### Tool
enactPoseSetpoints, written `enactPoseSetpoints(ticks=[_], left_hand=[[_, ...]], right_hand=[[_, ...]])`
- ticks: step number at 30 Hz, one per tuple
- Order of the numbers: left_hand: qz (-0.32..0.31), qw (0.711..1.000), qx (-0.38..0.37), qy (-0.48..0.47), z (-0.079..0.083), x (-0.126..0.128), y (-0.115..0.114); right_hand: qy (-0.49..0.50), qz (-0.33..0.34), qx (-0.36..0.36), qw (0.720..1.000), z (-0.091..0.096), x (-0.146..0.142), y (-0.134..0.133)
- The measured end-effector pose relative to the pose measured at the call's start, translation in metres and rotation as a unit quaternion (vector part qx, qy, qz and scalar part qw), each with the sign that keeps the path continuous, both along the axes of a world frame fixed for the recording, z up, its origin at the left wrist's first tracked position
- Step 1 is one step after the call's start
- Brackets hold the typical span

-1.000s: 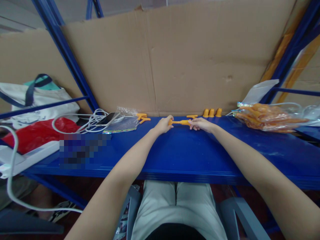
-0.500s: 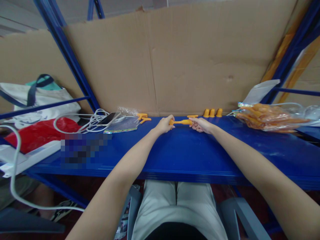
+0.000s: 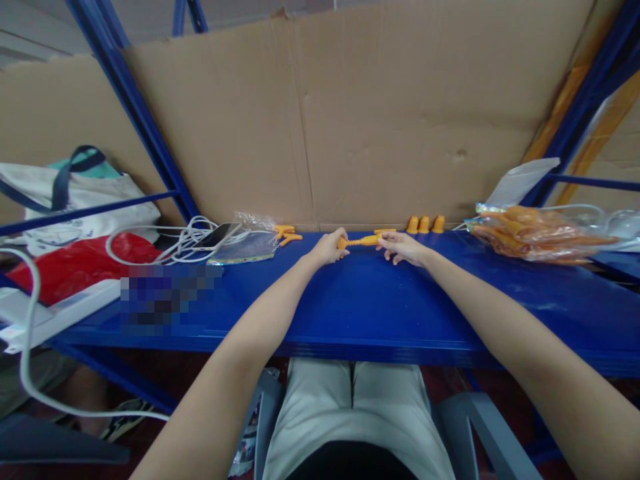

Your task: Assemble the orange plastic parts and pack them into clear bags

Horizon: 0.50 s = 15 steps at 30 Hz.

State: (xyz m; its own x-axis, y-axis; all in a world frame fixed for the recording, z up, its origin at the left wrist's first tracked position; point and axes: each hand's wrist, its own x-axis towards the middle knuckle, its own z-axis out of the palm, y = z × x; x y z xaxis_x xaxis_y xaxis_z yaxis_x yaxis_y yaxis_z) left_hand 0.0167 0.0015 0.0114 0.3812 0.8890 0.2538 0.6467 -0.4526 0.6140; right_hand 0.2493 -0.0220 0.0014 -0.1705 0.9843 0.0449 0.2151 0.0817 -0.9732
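Observation:
Between my hands, above the blue table, is an orange plastic piece with a threaded-looking middle, lying roughly level. Its wider left end sits in my left hand, the fingers closed around it. The thumb and forefinger of my right hand pinch its right end, while the other fingers curl loosely. Just behind my right fingertips lies another small orange piece. A few orange pieces lie left of my left hand. Three orange cone-shaped caps stand in a row right of my right hand.
A clear plastic bag, a phone and coiled white cable lie on the left, near a red bag and a power strip. Bagged orange parts rest at right. Cardboard walls the back.
My right fingers have loosened and spread a little at the right end of the orange piece, showing slightly more of it. My left hand keeps its hold.

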Motion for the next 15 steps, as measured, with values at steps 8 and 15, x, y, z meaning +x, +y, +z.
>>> enactPoseSetpoints(ticks=[8, 15], left_hand=[[0.0, 1.0, 0.015, 0.022, 0.001, -0.003, 0.0], [0.005, 0.999, 0.018, 0.038, 0.004, -0.004, -0.004]], right_hand=[[-0.023, -0.006, 0.027, 0.999, 0.001, -0.009, -0.004], [-0.041, -0.014, 0.02, 0.999, 0.004, -0.014, -0.007]])
